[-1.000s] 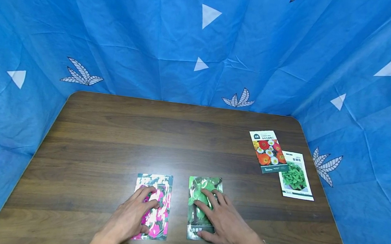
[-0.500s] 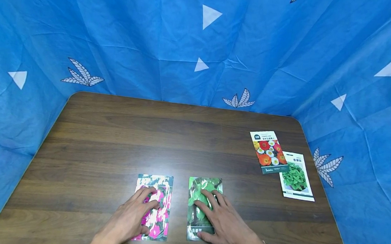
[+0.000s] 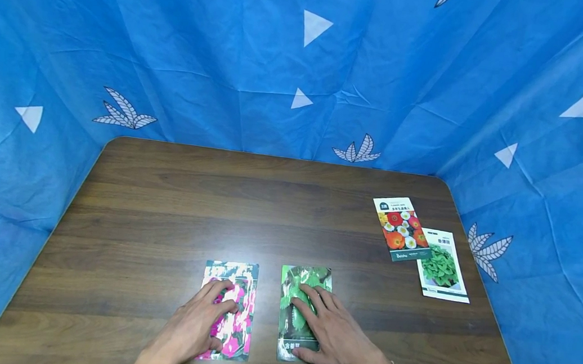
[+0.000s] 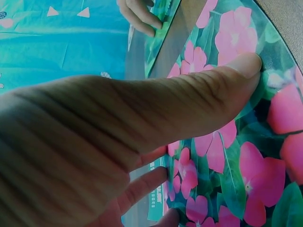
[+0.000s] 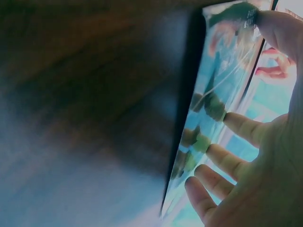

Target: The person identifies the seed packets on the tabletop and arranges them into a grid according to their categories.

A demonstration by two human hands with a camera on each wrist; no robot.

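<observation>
A seed packet with pink flowers (image 3: 232, 336) lies flat near the table's front, its lettering upside down in the head view. My left hand (image 3: 192, 322) rests on its left part, fingers spread and loosely bent. In the left wrist view the thumb touches the printed pink flowers (image 4: 258, 175). To the right lies a green-leaf seed packet (image 3: 289, 317), also flat. My right hand (image 3: 334, 331) rests over its right side with spread fingers. The right wrist view shows those fingertips on the glossy packet (image 5: 220, 75). Neither hand grips anything.
At the table's right side, a seed packet with red and orange flowers (image 3: 402, 229) overlaps the corner of a white packet with green leaves (image 3: 440, 268). The brown wooden table (image 3: 209, 199) is bordered by a blue patterned cloth (image 3: 259, 61) behind and at both sides.
Both hands stay on their packets with hardly any movement. The whole head view has shifted very slightly.
</observation>
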